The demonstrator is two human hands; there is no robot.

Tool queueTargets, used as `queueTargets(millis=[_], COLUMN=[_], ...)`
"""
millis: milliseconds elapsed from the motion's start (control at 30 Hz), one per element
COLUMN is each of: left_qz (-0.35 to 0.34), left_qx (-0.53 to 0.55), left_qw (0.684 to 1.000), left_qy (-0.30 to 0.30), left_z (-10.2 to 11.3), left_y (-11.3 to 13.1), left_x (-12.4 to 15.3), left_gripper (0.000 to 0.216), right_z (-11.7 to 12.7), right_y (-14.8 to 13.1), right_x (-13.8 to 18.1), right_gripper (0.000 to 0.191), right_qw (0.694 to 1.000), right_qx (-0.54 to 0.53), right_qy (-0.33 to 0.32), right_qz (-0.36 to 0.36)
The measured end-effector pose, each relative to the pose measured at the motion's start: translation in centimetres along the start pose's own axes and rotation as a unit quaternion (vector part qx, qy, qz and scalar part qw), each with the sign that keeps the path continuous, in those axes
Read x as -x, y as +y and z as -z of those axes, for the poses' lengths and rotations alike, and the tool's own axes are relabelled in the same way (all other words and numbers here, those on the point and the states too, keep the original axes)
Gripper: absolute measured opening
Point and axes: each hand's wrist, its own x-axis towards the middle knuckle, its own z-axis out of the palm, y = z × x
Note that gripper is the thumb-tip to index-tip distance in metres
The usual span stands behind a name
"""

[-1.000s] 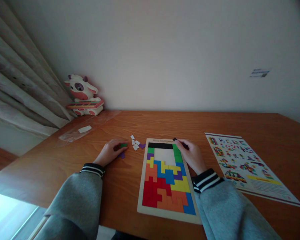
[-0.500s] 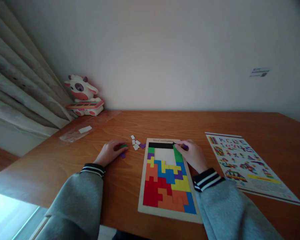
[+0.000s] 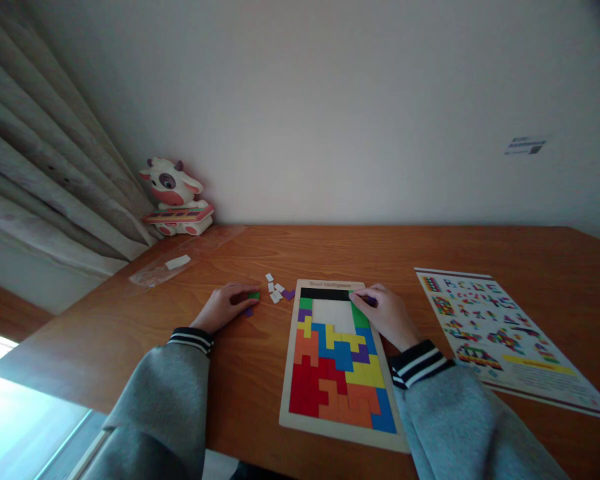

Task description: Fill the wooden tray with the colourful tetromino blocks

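A wooden puzzle board [image 3: 286,400] lies on the table, its lower part filled with interlocking coloured pieces. Near its top is a bare pale patch [image 3: 333,315] below a black strip [image 3: 324,294]. My right hand [image 3: 386,313] is over the upper right corner, thumb and fingertips at the top of a green piece [image 3: 360,316]. A purple puzzle piece [image 3: 371,301] shows between its curled fingers. Left of the board, my left hand [image 3: 221,308] pinches a small green puzzle piece [image 3: 254,295]. Just beneath those fingers lies another purple piece [image 3: 249,312], partly covered.
Several small white pieces [image 3: 276,297] and a purple piece [image 3: 289,295] lie left of the board's top. A printed sheet [image 3: 505,327] is at the right. Clear plastic wrapping [image 3: 153,271] and a cow toy with keyboard [image 3: 177,200] occupy the back left.
The view has shifted slightly. The green piece under my right fingertips now reaches up beside the black strip. More of the green piece shows at my left fingertips.
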Motion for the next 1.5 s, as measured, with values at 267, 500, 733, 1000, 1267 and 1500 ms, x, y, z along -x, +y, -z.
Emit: queueTargets(millis=[267,500,733,1000,1267,1500], left_qz=[0.001,-0.018,-0.004,-0.195,-0.303,-0.346], left_qx=[0.054,0.155,0.225,0.103,0.088,0.103], left_qw=[0.999,0.987,0.974,0.974,0.943,0.923], left_qy=[0.004,0.032,-0.042,-0.058,-0.104,-0.131], left_z=[-0.8,-3.0,-7.5,-9.5,-7.6,-8.3], left_y=[1.6,6.0,14.3,15.3,14.3,14.2], left_x=[-0.1,-1.9,-4.7,-4.8,-3.7,-3.6], left_gripper=[0.04,0.027,0.028,0.023,0.033,0.047], right_z=[-0.2,-0.3,-0.4,-0.3,0.0,0.2], right_y=[-0.1,1.1,1.1,0.8,0.8,0.5], right_x=[-0.1,-0.5,-0.4,-0.3,0.0,0.2], right_gripper=[0.034,0.031,0.029,0.03,0.038,0.047], right_qw=[0.995,0.983,0.981,0.978,0.966,0.956], right_qx=[-0.067,-0.112,-0.122,-0.135,-0.179,-0.226], right_qy=[0.064,0.123,0.126,0.144,0.17,0.162], right_qz=[-0.028,-0.076,-0.077,-0.071,-0.075,-0.092])
